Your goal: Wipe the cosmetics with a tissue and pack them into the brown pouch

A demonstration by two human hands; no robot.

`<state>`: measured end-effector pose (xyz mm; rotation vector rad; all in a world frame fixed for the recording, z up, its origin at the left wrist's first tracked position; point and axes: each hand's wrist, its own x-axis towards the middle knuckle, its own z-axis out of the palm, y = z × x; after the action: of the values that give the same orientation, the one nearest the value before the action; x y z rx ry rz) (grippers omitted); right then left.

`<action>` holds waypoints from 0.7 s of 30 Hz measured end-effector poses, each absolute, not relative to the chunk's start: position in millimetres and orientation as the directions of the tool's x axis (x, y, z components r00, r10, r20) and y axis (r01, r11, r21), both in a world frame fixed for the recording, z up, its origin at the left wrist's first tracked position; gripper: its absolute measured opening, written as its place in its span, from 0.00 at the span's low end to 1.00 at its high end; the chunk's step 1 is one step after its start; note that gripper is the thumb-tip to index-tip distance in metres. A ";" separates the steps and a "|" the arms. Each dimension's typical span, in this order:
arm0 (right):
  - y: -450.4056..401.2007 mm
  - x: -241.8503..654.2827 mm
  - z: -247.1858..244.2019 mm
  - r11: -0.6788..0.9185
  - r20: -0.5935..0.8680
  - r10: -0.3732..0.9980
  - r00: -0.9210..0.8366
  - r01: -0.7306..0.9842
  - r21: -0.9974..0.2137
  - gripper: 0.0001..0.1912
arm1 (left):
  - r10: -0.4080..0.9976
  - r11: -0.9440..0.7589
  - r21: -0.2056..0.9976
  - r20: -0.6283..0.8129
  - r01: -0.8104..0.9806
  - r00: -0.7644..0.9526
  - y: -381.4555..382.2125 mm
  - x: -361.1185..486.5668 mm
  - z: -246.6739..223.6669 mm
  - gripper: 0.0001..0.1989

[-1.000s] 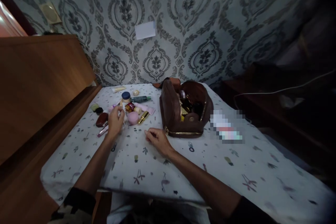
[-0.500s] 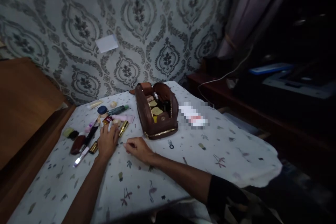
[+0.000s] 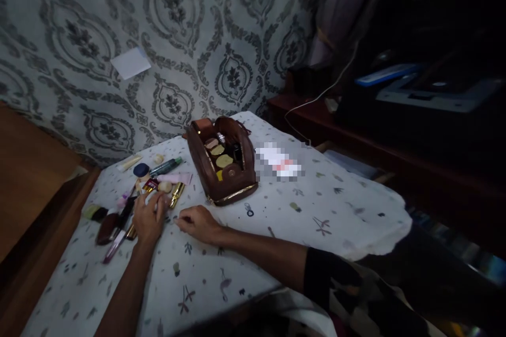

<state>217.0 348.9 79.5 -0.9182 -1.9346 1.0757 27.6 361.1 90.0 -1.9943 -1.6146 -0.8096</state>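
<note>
I find the left hand (image 3: pixel 148 216) low among loose items, fingers bent; in this dim view I cannot tell whether they grip anything. The shiny gold cylindrical tube (image 3: pixel 176 195) lies just right of them, beside the pale pink flat tube (image 3: pixel 177 178). My right hand (image 3: pixel 197 224) is loosely closed, nothing visible in it, near the open brown leather bag (image 3: pixel 233 187) on the cloth-covered worktop (image 3: pixel 276 226). I recommend light fingertip contact, leaving neighbouring items undisturbed.

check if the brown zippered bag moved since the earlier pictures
No: the brown zippered bag keeps its place by the ring print on the tablecloth; the camera turned.
</note>
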 end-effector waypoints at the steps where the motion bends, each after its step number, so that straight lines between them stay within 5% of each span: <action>1: 349.0 217.2 79.3 0.391 0.246 0.840 -0.483 0.225 -0.893 0.18 | 0.712 -0.220 0.045 0.691 0.975 0.129 361.3 27.9 90.3 0.19; 12: 349.0 220.3 73.6 0.346 0.252 0.819 -0.515 0.095 -0.933 0.18 | 0.720 -0.215 0.390 0.683 0.895 -0.125 358.1 19.9 89.1 0.16; 21: 345.9 222.4 75.3 0.366 0.245 0.812 -0.530 0.134 -0.921 0.17 | 0.721 -0.123 0.560 0.618 0.820 -0.314 353.6 14.8 91.2 0.15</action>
<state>222.4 345.9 75.3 -0.8207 -1.9066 1.1932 14.8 353.6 91.2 -1.7736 -2.0069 -1.4302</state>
